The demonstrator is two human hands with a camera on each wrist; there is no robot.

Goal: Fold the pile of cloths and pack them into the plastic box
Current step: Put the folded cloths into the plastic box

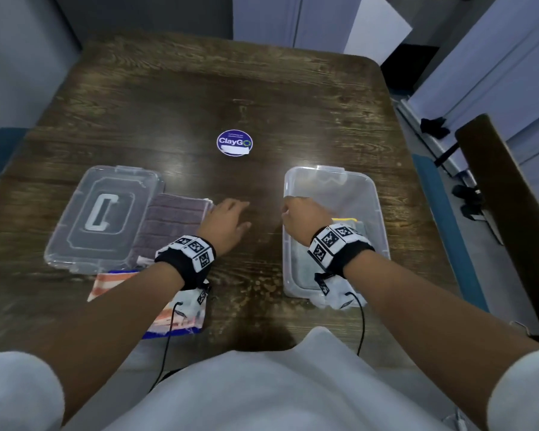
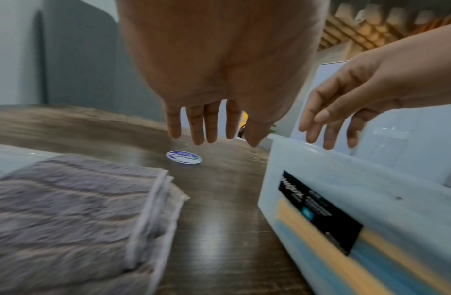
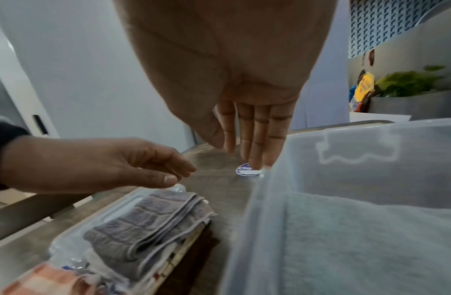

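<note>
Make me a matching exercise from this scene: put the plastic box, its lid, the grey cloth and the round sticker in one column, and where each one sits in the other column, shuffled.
1. plastic box
2. lid
3. grey cloth
4. round sticker

A. flat at the far left of the table
B. alone at the table's middle
C. right beside the left hand
D. on the right, under the right hand

Pairs: 1-D, 2-A, 3-C, 4-B

Counted one plastic box (image 1: 377,197), one lid (image 1: 106,213), one sticker (image 1: 234,142), one left hand (image 1: 226,222), one right hand (image 1: 304,219), at least three cloths (image 1: 176,219).
</note>
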